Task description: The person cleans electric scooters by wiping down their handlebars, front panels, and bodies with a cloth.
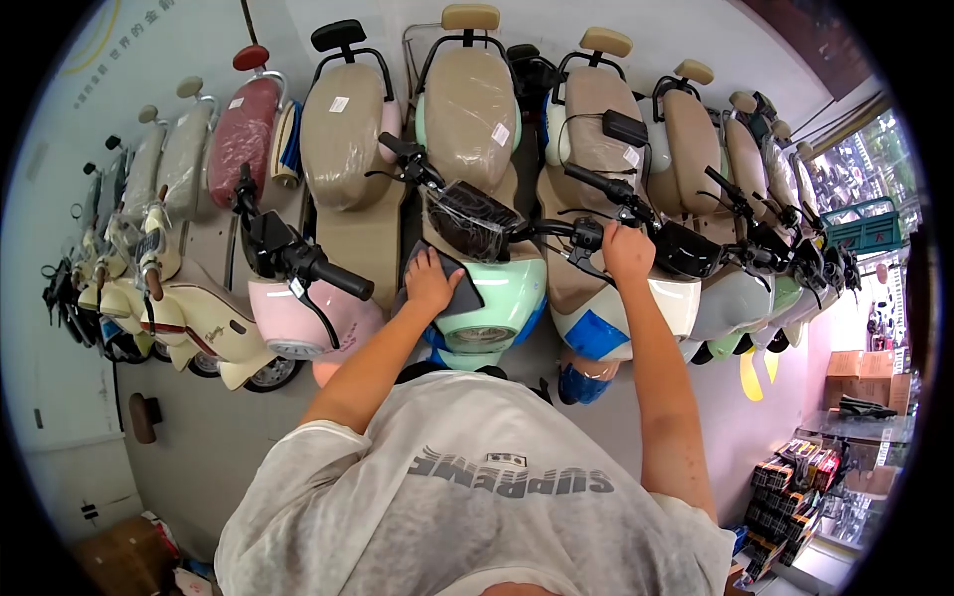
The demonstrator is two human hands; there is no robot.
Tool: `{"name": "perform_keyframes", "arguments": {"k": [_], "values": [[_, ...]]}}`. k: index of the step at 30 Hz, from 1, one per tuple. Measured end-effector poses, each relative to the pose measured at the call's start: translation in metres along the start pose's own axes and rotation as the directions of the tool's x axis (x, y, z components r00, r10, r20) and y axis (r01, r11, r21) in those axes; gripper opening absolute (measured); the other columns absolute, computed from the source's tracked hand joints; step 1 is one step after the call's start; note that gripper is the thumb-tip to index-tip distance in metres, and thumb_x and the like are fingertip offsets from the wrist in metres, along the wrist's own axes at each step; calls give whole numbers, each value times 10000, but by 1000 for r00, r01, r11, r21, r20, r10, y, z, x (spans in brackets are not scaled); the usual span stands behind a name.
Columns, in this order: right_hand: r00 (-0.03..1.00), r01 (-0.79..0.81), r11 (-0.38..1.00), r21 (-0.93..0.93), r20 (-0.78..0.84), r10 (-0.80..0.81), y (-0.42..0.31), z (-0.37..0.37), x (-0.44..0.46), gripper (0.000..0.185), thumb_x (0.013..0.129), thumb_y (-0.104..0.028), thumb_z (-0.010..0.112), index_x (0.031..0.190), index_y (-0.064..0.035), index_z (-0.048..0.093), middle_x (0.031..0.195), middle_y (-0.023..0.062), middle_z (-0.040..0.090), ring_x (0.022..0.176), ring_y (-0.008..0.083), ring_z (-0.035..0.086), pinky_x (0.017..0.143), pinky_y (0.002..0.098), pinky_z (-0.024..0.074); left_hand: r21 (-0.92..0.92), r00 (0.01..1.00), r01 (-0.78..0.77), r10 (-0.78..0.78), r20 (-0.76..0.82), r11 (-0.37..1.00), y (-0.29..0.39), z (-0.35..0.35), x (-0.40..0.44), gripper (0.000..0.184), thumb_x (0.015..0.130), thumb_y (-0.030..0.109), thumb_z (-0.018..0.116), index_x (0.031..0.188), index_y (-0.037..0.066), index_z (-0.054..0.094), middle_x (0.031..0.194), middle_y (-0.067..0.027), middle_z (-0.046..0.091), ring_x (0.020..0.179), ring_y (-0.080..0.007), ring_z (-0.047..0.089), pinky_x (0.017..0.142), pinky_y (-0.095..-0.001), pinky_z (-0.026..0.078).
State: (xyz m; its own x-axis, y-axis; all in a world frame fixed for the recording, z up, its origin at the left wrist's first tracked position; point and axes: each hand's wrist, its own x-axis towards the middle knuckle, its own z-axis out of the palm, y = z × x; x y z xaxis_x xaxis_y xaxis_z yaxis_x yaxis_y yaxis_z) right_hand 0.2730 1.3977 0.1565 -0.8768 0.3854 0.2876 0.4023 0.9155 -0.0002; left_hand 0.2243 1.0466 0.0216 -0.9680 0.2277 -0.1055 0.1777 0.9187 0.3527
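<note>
A mint-green electric scooter (512, 286) stands directly in front of me, with its headlight low on the front panel. My left hand (430, 285) presses a dark grey cloth (463, 290) against the left side of that panel, fingers laid over it. My right hand (628, 252) is wrapped around the end of the scooter's handlebar, so the grip itself is hidden. The black brake lever (590, 266) shows beside my fist. Clear plastic film covers the dark dashboard (473, 221) between my hands.
A pink scooter (313, 316) stands close on the left, its black handlebar grip (341, 274) jutting toward me. A cream scooter (636, 313) with blue film is on the right. More scooters line both sides. Stacked boxes (790, 497) sit at the lower right.
</note>
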Motion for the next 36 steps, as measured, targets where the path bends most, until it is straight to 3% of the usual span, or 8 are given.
{"name": "perform_keyframes", "arguments": {"k": [3,5,8,10,12,17,23,36], "values": [[1000,-10,1000,-3,-6,10,-2,-5,1,528,976,-349,440,648,-38,710,668,183,680,626,374,679,629,466,548,27,986,-157,159,-59,987,4,0,-5,877,906,588,574,1493,-22,344,1513,-238,376,1389,-438,351,1138,-525,288],[1000,0,1000,-5,-23,0,1,0,0,520,973,-343,449,642,-38,708,663,184,676,623,375,677,625,466,547,75,915,-402,403,9,913,16,-9,-17,876,884,529,637,1482,-37,339,1540,-231,325,1432,-431,278,1164,-519,252],[999,5,1000,3,-33,-5,1,0,1,530,981,-346,441,652,-28,708,669,195,673,632,379,675,629,471,543,32,872,-490,489,30,871,20,-10,-26,904,855,502,686,1479,-48,329,1527,-230,336,1436,-439,264,1172,-515,244],[1000,-12,1000,9,-14,12,2,0,0,549,991,-354,424,667,-17,712,679,205,673,645,382,675,637,476,541,-31,856,-513,514,53,858,15,-23,-19,999,793,533,739,1479,-57,314,1508,-239,344,1443,-438,249,1178,-510,239],[999,30,999,14,-35,-29,3,0,0,547,993,-354,425,668,-19,711,675,205,670,642,385,671,635,481,536,-77,942,-332,327,-77,940,12,-40,-18,1099,727,598,764,1481,-57,305,1484,-253,359,1447,-433,239,1182,-500,237],[1000,-4,1000,-3,-4,4,1,0,1,524,980,-346,443,653,-35,712,667,197,670,632,380,672,622,475,536,62,907,-419,420,-8,906,12,-25,-19,1179,715,688,710,1478,-101,280,1531,-304,290,1448,-450,233,1193,-511,187],[1000,-2,1000,-23,-12,2,4,6,1,517,967,-347,450,636,-50,715,651,189,669,617,378,671,618,472,535,92,851,-525,523,46,846,39,-5,-47,961,892,557,597,1487,-116,253,1534,-351,236,1475,-461,163,1206,-518,146],[1000,-24,1000,9,-10,24,4,8,1,516,966,-338,461,625,-34,700,632,202,658,594,374,668,602,461,542,256,678,-727,726,115,637,70,5,-53,859,902,496,588,1464,-106,346,1588,-229,250,1469,-354,254,1169,-435,270]]}}
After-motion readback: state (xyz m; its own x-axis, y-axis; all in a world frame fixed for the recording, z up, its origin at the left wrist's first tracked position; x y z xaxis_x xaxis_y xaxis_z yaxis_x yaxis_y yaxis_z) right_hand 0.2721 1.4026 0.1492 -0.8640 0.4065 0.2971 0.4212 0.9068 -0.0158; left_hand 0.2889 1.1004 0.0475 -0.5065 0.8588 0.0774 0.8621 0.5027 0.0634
